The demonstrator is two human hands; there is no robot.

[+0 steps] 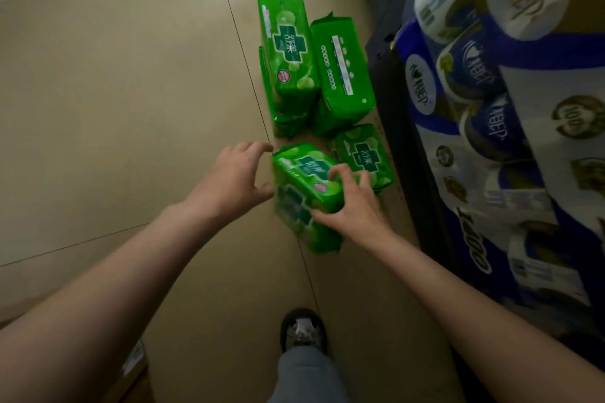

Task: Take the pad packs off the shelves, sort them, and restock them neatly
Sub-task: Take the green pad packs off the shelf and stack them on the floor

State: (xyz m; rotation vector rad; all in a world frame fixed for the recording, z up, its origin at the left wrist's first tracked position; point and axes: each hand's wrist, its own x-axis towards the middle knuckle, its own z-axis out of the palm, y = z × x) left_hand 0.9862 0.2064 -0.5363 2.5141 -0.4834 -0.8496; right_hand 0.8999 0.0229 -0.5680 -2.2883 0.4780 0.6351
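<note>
Both hands are down at the floor pile: the right hand [352,203] curls its fingers over the near green pad pack [304,193], gripping its right side, while the left hand [234,178] hovers spread just beside the pack's left edge, holding nothing. The pack's long axis runs away from the person. Three more green packs [314,69] crowd ahead, blue-wrapped tissue bundles [491,114] close on the right.

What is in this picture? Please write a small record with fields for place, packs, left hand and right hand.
place: tiled floor beside a low shelf of toilet paper packs
packs: green pad packs lying on the floor in a loose group
left hand: open, beside the nearest pack, fingers spread
right hand: fingers curled over the nearest pack
also seen: one shoe
</note>
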